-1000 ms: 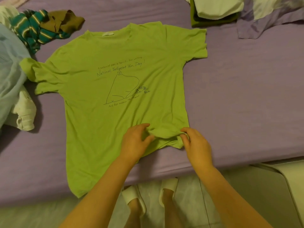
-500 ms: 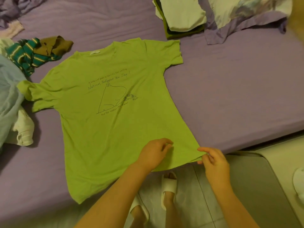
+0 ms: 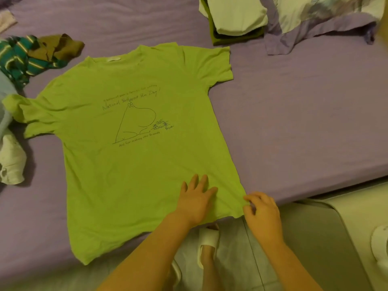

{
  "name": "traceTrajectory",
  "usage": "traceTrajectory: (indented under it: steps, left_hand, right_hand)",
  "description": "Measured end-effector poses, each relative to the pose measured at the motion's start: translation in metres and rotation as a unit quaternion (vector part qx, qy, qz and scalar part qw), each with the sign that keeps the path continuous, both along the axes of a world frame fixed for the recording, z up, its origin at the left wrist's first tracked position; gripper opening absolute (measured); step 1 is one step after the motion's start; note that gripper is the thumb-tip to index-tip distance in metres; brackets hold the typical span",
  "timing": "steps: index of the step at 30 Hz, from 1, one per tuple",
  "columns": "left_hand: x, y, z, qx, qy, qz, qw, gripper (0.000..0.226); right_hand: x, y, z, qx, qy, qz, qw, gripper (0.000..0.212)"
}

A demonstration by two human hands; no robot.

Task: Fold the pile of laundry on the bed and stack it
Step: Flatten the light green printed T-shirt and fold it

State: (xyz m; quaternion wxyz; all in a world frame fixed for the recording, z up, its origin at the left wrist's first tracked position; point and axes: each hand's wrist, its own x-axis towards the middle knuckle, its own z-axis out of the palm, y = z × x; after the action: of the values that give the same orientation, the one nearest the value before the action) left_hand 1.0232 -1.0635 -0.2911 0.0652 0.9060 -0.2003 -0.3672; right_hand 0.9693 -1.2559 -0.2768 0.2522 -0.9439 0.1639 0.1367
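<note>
Bunched hem's now pulled flat at the bed (image 3: 294,143) edge: left hand (image 3: 196,199) fingers spread pressing the shirt (image 3: 136,164), right hand (image 3: 262,215) pinching its corner. Ready to fold.

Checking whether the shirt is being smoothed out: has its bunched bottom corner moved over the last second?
Yes. The green T-shirt's corner, pinched by the right hand, was pulled flat toward the bed edge.
</note>
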Motion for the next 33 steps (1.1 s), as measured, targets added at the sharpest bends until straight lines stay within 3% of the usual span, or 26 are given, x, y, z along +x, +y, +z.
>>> traceTrajectory:
  steps: [4, 8, 10, 12, 14, 17, 18, 21, 25, 27, 30, 33]
  left_hand:
    - [-0.003, 0.01, -0.009, -0.01, -0.022, 0.006, 1.0, 0.051]
    - [-0.013, 0.025, -0.018, 0.01, -0.053, 0.039, 0.998, 0.056]
    - [-0.022, 0.039, -0.023, 0.029, -0.059, 0.07, 0.995, 0.06]
    - [-0.032, 0.058, -0.025, 0.048, -0.068, 0.115, 0.99, 0.062]
    - [-0.042, 0.078, -0.025, 0.061, -0.076, 0.168, 0.981, 0.063]
    - [-0.057, 0.106, -0.021, 0.071, -0.07, 0.22, 0.97, 0.064]
    - [-0.062, 0.115, -0.02, 0.074, -0.067, 0.229, 0.968, 0.064]
    - [-0.072, 0.141, -0.019, 0.067, -0.058, 0.232, 0.969, 0.064]
    - [-0.084, 0.174, -0.017, 0.066, -0.077, 0.208, 0.973, 0.058]
    - [-0.094, 0.195, -0.012, 0.096, -0.105, 0.275, 0.951, 0.057]
    - [-0.112, 0.229, -0.005, 0.138, -0.127, 0.452, 0.872, 0.067]
    - [-0.123, 0.251, -0.001, 0.078, -0.09, 0.555, 0.823, 0.085]
  right_hand:
    - [0.04, 0.025, -0.01, -0.041, 0.025, 0.183, 0.982, 0.047]
    - [0.059, 0.038, -0.031, -0.151, 0.042, 0.412, 0.898, 0.066]
    - [0.061, 0.024, -0.045, -0.2, 0.108, 0.366, 0.903, 0.066]
    - [0.062, 0.013, -0.044, -0.204, 0.161, 0.221, 0.94, 0.064]
    - [0.06, 0.018, -0.035, -0.219, 0.152, 0.191, 0.945, 0.064]
    - [0.052, 0.055, -0.021, -0.188, 0.029, 0.323, 0.927, 0.067]
    - [0.048, 0.073, -0.018, -0.162, 0.013, 0.392, 0.905, 0.068]
    - [0.033, 0.132, -0.02, -0.11, 0.089, 0.504, 0.852, 0.065]
    - [0.01, 0.202, -0.023, -0.084, 0.142, 0.501, 0.85, 0.063]
    - [-0.002, 0.217, -0.025, -0.112, 0.152, 0.505, 0.842, 0.066]
    - [-0.014, 0.216, -0.029, -0.148, 0.137, 0.492, 0.847, 0.075]
    - [-0.021, 0.21, -0.034, -0.161, 0.125, 0.485, 0.851, 0.082]
